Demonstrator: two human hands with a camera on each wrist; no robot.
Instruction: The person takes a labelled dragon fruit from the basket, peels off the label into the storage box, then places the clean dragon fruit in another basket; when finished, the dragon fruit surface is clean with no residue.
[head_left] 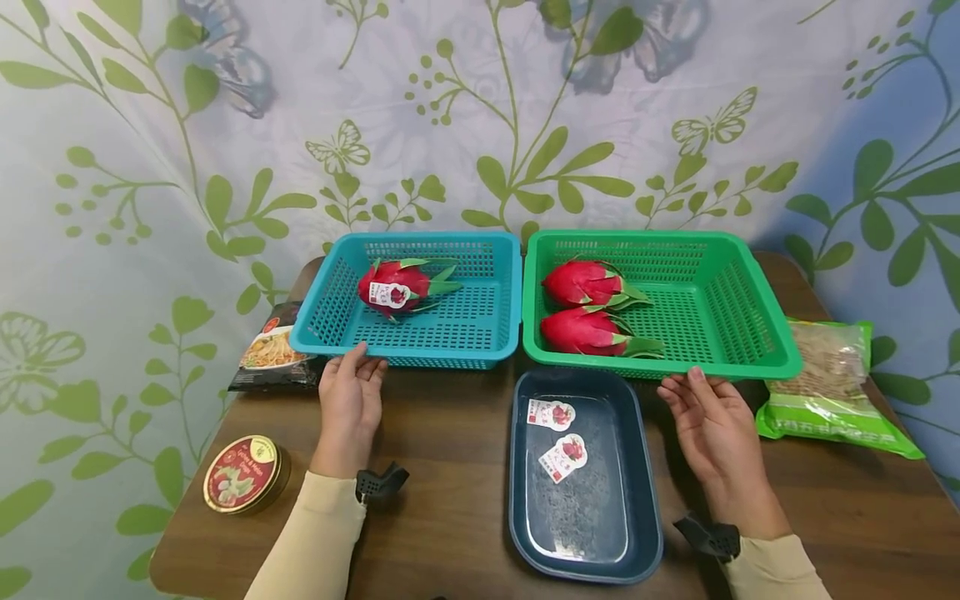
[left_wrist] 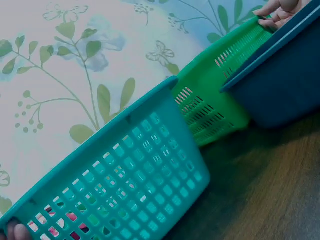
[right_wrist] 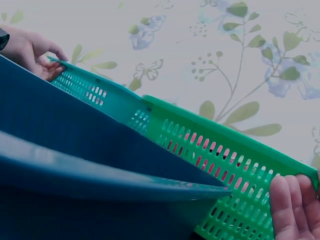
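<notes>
- Green basket [head_left: 720, 312]: the right grip [head_left: 711, 417] pinches its near rim, thumb above, fingers below; best kept level.
- Blue basket [head_left: 465, 321]: pinched likewise by the left grip [head_left: 351, 400]; equal force should help.
- Dark tray [head_left: 577, 517]: between both grips; avoid bumping it.
- Dragon fruits [head_left: 576, 332]: beyond each grip; tilting might roll them.

we've got plain pale cream sleeves [head_left: 318, 533] on, fairly snug along both forearms, with a chunky, angular black wrist piece [head_left: 382, 482] right by each cuff. left hand [head_left: 351, 408] and right hand [head_left: 718, 433] are both bare tho.
</notes>
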